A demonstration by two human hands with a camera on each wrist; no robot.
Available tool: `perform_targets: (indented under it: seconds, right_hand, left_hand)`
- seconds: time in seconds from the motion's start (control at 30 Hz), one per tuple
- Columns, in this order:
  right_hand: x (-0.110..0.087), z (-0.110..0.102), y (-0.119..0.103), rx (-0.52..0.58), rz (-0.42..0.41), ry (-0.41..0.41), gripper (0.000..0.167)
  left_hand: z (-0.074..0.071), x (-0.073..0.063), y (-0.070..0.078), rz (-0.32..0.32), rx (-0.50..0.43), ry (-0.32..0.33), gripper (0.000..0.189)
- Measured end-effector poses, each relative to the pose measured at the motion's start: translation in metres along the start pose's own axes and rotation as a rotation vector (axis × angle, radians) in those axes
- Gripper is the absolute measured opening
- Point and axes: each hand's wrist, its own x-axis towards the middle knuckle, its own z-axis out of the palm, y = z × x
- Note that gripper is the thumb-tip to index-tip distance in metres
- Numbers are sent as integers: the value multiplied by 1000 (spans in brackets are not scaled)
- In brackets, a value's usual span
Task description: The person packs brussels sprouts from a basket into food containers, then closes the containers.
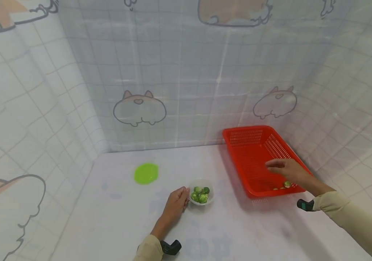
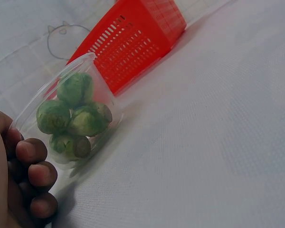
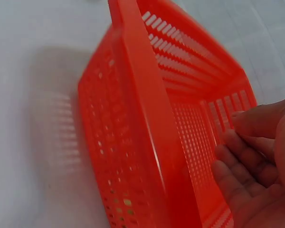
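Hovering over the red basket [image 1: 249, 159], the right hand [image 1: 287, 169] looks empty, its fingers loosely bent and touching nothing that I can make out. Taking 12 o'clock as straight away from the person, the sprout in the basket [image 1: 287, 184] lies at about 6 o'clock from this hand, close by the near wall; that short offset back toward the wrist seems the relation that matters most. Being round, the sprout shows no clear long axis, whereas the basket's runs from 11 to 5 o'clock. The right hand is far nearer to it than the left hand [image 1: 175, 204], which pinches the clear bowl [image 1: 210, 189] at its 9 o'clock rim. From that bowl, the basket sits toward 2 o'clock, well apart. Counting up, there is one basket, one bowl and one green disc [image 1: 146, 173], the last between 10 and 11 o'clock from the left hand. Four sprouts in the bowl [image 2: 75, 89] can be told apart; the basket shows one plain sprout plus two small bits, too little visible to identify.
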Motion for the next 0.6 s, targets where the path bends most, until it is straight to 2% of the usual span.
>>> perform_targets:
  seconds: [0.2,0.4,0.6]
  right_hand:
    - [2,-7,10,17,45,-2,48]
    - [3,-12,14,-15,80,-20,46]
    - [1,-14,16,-61,89,-73,45]
  left_hand:
    - [-1,2,-3,11,44,-4,45]
    - [-3,4,-3,11,71,1,48]
    - [-2,4,-3,6,77,-5,48]
